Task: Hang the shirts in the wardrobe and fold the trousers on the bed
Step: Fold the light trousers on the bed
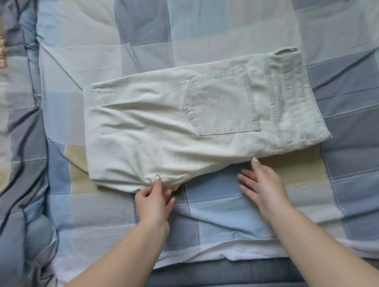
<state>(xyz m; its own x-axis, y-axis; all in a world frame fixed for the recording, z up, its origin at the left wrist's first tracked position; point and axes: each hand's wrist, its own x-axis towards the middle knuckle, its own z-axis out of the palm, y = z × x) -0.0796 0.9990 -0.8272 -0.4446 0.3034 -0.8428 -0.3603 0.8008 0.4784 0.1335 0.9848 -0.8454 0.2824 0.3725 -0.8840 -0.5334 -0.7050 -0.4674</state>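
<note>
Trousers (186, 119): pale, lying folded into a compact stack on the bed, near its front edge; back pocket (223, 102) facing up, waistband (291, 95) pointing right and slightly away.
Left hand (156, 198): pinching the near-left corner of the folded trousers, thumb on top of the fabric, fingers curling underneath; cloth bunching at the pinch.
Right hand (263, 186): lying flat on the sheet just beside the near edge of the trousers, fingers straight and spread, gripping nothing; index fingertip touching the fabric edge.
Bed sheet (224, 205): blue, grey and beige checks, lying creased under the trousers.
Quilt (10, 124): matching checks, lying bunched along the left side, apart from the trousers.
</note>
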